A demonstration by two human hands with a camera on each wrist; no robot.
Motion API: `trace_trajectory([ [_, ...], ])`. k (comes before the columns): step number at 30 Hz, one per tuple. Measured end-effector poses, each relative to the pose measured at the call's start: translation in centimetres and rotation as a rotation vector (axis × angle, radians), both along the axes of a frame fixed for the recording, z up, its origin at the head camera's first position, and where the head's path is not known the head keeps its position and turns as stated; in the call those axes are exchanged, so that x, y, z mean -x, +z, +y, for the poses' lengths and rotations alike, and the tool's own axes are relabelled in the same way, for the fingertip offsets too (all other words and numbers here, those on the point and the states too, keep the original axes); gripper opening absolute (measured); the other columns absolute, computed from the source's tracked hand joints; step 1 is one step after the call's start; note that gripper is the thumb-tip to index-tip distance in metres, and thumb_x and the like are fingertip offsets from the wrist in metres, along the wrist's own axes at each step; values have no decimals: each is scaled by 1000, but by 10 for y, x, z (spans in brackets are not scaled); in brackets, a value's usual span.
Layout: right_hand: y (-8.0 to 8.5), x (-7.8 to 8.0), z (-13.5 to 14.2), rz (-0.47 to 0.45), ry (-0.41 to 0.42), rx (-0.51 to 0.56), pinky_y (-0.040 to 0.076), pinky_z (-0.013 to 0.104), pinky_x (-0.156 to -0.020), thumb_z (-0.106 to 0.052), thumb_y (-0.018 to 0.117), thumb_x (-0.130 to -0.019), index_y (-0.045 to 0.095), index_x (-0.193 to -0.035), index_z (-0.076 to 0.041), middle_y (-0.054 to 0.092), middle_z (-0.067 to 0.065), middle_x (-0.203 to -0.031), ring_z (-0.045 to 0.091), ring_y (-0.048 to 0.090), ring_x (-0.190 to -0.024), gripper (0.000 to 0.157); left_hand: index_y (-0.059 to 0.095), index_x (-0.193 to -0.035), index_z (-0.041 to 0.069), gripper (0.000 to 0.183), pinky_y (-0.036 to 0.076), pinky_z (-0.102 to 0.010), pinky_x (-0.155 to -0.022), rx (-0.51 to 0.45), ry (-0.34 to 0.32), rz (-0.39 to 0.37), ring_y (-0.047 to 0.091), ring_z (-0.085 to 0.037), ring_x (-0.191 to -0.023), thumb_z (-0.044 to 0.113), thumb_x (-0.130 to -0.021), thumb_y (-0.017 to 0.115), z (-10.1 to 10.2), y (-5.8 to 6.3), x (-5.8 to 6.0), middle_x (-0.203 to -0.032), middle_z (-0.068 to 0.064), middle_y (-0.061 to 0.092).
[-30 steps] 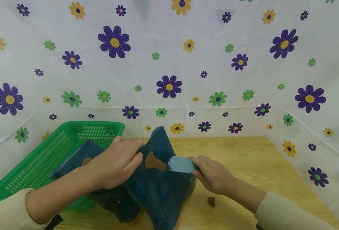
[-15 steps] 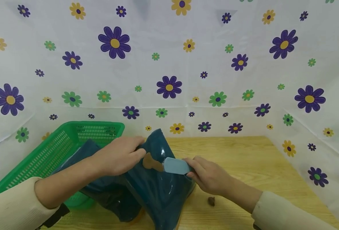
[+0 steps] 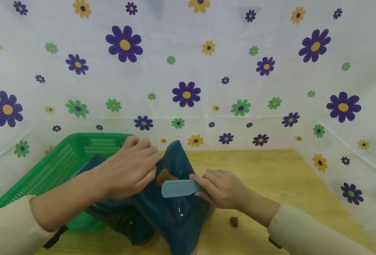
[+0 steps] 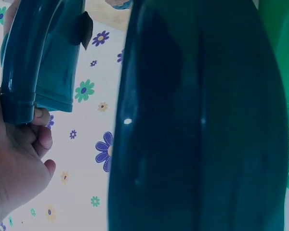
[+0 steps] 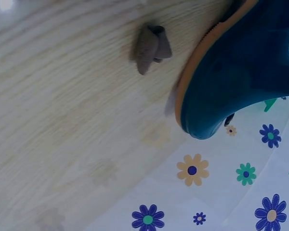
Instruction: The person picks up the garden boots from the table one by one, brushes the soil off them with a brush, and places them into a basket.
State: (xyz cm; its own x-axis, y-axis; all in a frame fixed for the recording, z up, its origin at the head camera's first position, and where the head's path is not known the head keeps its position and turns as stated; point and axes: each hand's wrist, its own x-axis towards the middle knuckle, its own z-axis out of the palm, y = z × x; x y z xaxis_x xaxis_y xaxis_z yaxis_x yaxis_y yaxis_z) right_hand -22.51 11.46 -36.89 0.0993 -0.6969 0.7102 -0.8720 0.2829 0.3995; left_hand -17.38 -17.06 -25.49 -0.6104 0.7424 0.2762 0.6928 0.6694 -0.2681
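Note:
A dark teal rubber boot is tilted over the table, its shaft pointing up and back in the head view. My left hand grips the boot at its top opening; the left wrist view shows the thumb and fingers around the rim. A brown patch is stuck on the shaft. With my right hand I hold a light blue brush by its handle, its bristles against the shaft by the patch. A second teal boot lies to the left, partly behind my left forearm.
A green plastic basket stands at the left, behind the second boot. One small crumpled brown piece lies on the wooden table, also seen beside the boot's brown sole. A flowered cloth hangs behind.
The brush has moved left along the boot shaft with my right hand and now covers the lower part of the brown patch. My left hand keeps its hold, its back turned up more.

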Motion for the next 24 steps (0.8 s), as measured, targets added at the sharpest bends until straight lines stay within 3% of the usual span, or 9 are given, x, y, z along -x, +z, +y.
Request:
trace_trajectory([
  [4, 4, 3, -10, 53, -12, -21, 53, 20, -62, -32, 44, -107, 61, -126, 0, 67, 2, -82, 12, 58, -67, 41, 62, -98, 16, 18, 29, -44, -87, -23, -20, -56, 38, -18, -91, 21, -101, 46, -4, 0, 1, -92, 2, 53],
  [9, 9, 6, -21, 78, -22, -17, 51, 20, -61, -32, 47, -107, 61, -125, 0, 66, 2, -81, 12, 57, -66, 40, 59, -92, 21, 17, 25, -41, -85, -123, -44, -224, 36, -14, -91, 19, -103, 46, -5, -1, 4, -91, 6, 52],
  [12, 12, 8, -24, 79, -35, -15, 51, 19, -58, -32, 46, -107, 63, -122, 1, 65, 2, -80, 11, 57, -63, 40, 55, -88, 24, 19, 22, -39, -83, -168, -61, -286, 35, -12, -90, 18, -103, 46, -5, 0, 7, -88, 8, 49],
  [20, 9, 15, -16, 98, -54, -21, 50, 18, -54, -29, 43, -108, 67, -119, 2, 65, 1, -72, 9, 56, -56, 41, 54, -87, 23, 18, 20, -37, -84, -177, -68, -267, 32, -12, -87, 17, -103, 48, -10, -4, 9, -85, 8, 46],
  [24, 4, 18, -11, 89, -74, -45, 51, 18, -55, -29, 42, -108, 66, -122, 1, 66, 1, -73, 9, 58, -58, 41, 60, -95, 20, 16, 23, -38, -84, -159, -46, -211, 35, -14, -90, 17, -103, 47, -13, -6, 8, -93, 6, 55],
])
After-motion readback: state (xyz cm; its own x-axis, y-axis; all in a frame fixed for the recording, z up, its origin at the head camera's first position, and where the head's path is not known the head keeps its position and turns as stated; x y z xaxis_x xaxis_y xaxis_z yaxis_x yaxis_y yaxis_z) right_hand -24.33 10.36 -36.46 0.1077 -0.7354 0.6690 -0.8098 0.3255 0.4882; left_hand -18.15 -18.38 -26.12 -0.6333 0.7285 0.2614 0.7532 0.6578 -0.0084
